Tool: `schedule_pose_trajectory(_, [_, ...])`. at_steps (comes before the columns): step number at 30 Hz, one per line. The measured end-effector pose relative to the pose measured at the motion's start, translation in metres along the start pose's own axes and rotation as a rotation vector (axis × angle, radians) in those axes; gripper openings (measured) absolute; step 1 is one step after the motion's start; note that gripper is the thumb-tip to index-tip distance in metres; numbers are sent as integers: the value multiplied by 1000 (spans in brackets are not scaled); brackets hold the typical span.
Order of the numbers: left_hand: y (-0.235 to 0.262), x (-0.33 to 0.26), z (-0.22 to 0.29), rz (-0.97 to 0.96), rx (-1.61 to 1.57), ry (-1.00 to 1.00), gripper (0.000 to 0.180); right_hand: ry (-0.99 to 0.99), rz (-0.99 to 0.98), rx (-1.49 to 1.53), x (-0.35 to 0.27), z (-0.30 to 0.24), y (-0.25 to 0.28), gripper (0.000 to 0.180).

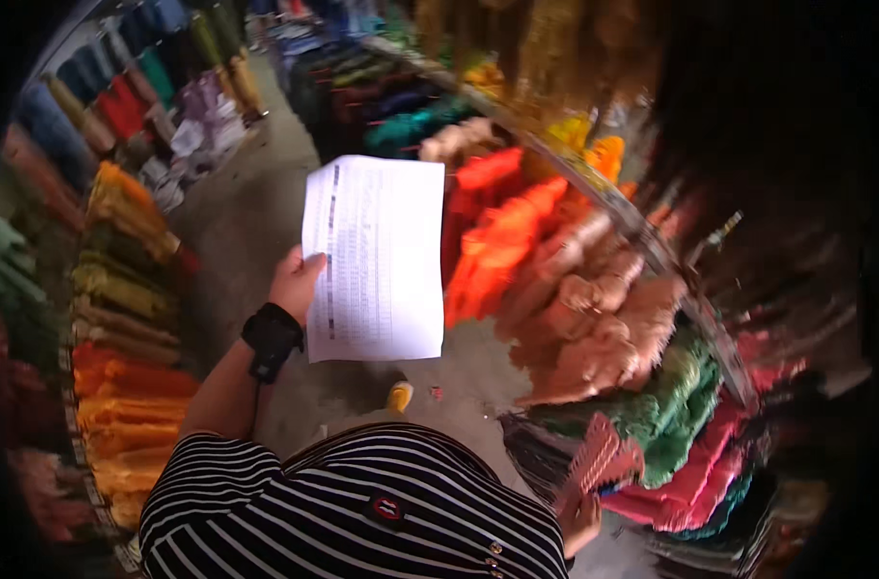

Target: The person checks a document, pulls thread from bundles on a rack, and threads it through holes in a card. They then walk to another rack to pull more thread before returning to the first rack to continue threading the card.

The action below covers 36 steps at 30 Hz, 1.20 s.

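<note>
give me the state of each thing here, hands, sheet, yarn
left hand: raised, gripping the sheet's left edge, black wrist band on
printed sheet: held upright, flat, unfolded
right hand: low, closed on a pink and red bundle
pink and red bundle: partly pulled out from the rack
orange yarn bundles: hanging on the right rack
green yarn bundles: hanging, lower on the rack
yellow item: lying on the floor

top: black-and-white striped shirt (353, 511), little red-and-black oval patch on it | buttons: couple small gold ones near hem | left wrist: chunky black wrist strap (272, 338) | arms: bare, short sleeves
</note>
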<state>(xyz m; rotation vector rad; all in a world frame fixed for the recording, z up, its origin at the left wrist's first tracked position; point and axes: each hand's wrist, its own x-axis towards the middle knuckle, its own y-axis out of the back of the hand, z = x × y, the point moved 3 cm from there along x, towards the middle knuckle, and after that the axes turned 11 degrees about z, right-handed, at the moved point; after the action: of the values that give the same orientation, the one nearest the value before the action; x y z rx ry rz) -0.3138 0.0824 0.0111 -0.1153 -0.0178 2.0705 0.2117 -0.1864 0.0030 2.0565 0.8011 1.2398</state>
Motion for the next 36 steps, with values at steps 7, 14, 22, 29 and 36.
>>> schedule_pose_trajectory(7, [146,53,-69,255,296,66,27,164,-318,212,5,-92,-50,11])
schedule_pose_trajectory(14, [333,152,-117,489,136,195,26,224,-598,460,27,-327,-183,13])
schedule_pose_trajectory(22, [506,276,-92,719,-111,235,23,159,-810,635,84,-615,-352,18])
schedule_pose_trajectory(29, [607,404,-99,850,-349,193,28,-208,-990,827,141,-807,-527,17])
schedule_pose_trajectory(36, [755,527,-83,1122,-257,130,35,-241,-1127,995,190,-1058,-735,20])
